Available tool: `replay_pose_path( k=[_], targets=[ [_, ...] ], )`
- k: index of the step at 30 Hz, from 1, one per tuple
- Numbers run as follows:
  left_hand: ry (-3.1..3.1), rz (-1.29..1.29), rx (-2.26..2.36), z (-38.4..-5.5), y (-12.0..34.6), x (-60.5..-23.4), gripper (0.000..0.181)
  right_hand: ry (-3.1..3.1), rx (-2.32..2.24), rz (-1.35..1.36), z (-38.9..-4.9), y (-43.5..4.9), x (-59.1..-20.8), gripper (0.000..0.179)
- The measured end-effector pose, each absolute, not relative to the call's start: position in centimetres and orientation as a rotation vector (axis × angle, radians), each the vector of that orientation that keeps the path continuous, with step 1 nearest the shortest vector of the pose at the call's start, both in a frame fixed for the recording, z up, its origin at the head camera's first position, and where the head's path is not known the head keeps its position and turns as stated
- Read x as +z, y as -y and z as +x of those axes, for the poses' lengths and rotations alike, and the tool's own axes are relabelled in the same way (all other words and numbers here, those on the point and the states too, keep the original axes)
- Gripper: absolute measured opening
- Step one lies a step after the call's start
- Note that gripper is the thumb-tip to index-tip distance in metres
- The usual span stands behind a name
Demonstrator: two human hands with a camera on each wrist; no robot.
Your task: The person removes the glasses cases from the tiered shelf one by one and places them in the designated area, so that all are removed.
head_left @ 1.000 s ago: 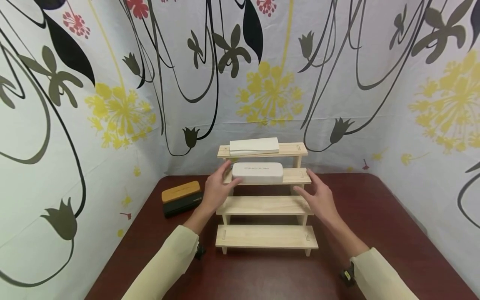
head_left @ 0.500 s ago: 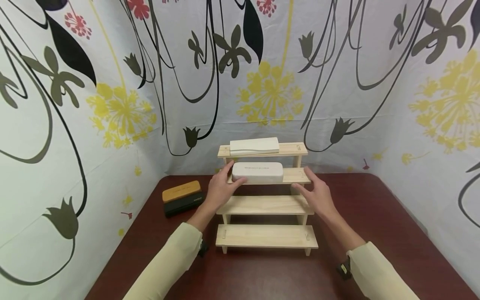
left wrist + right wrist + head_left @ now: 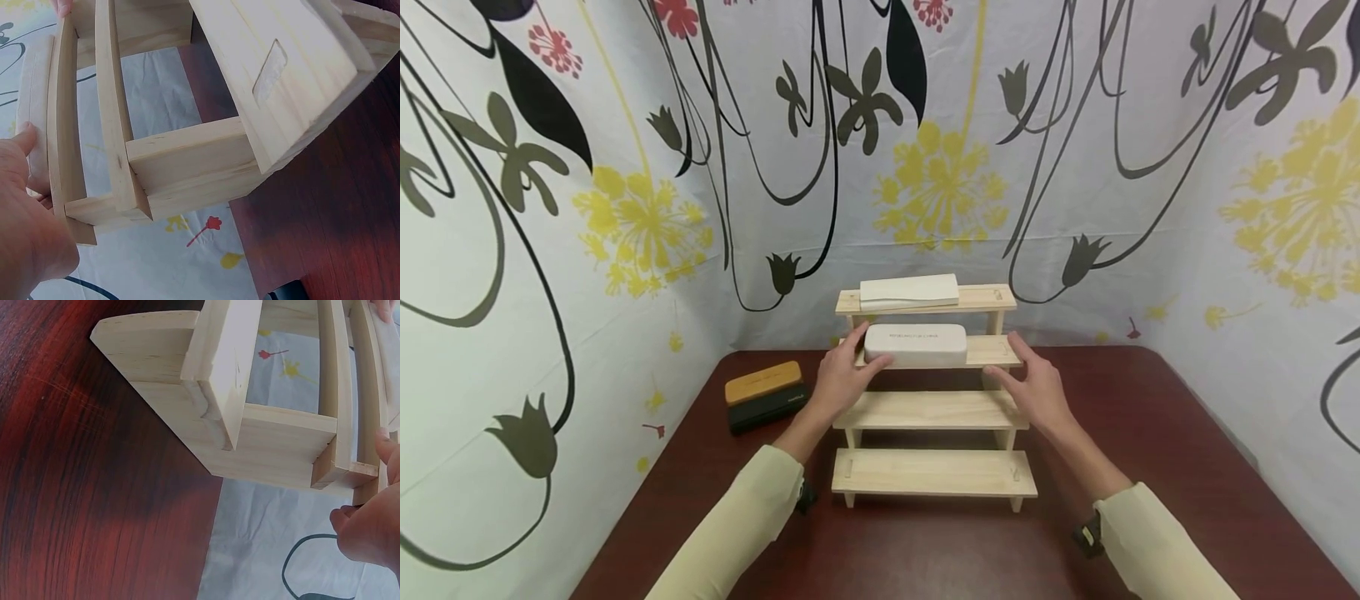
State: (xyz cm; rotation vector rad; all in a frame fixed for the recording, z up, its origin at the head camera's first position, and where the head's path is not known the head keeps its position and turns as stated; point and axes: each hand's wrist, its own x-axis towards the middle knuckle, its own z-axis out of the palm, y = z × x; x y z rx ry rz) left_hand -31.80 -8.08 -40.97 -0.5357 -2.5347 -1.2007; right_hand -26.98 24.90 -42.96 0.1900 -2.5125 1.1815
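A four-tier wooden stand faces me on the table. On its second shelf from the top lies a long white glasses case with small lettering. My left hand holds the left end of the case, thumb along its front; in the left wrist view, the thumb presses the white case and the other fingers are mostly hidden. At the right end of the same shelf, my right hand grips the wood. The right wrist view has its thumb on the board and fingers curled round the end.
A white, flat folded case lies on the top shelf. Left of the stand, an orange-tan case and a black case sit together on the dark red table. Flower-patterned cloth surrounds the table's back and sides.
My left hand has shifted slightly right, its thumb farther along the front of the white case. My right hand has closed in slightly on the shelf end. Over the last half second both stay still.
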Motion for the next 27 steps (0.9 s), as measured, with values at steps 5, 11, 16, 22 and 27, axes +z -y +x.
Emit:
replay_pose_path(
  k=[5, 11, 16, 22, 27],
  targets=[
    [2.487, -0.548, -1.233, -31.9, 8.2, -40.9, 0.078, 2.51, 1.175, 0.194, -27.0, -25.0, -42.8, 0.085],
    [2.46, -0.552, -1.277, -31.9, 8.3, -41.1, 0.079, 2.507, 1.182, 0.195, -26.9, -25.0, -42.9, 0.084],
    [2.445, -0.549, -1.273, -31.7, 8.4, -40.9, 0.079, 2.5, 1.194, 0.194, -27.0, -25.2, -42.9, 0.084],
    [2.436, -0.56, -1.279, -31.3, 8.8, -40.7, 0.08, 2.495, 1.194, 0.192, -27.2, -25.2, -43.0, 0.084],
    [2.428, -0.571, -1.361, -30.9, 9.5, -40.5, 0.081, 2.492, 1.201, 0.189, -27.0, -25.1, -43.1, 0.084]
  ],
)
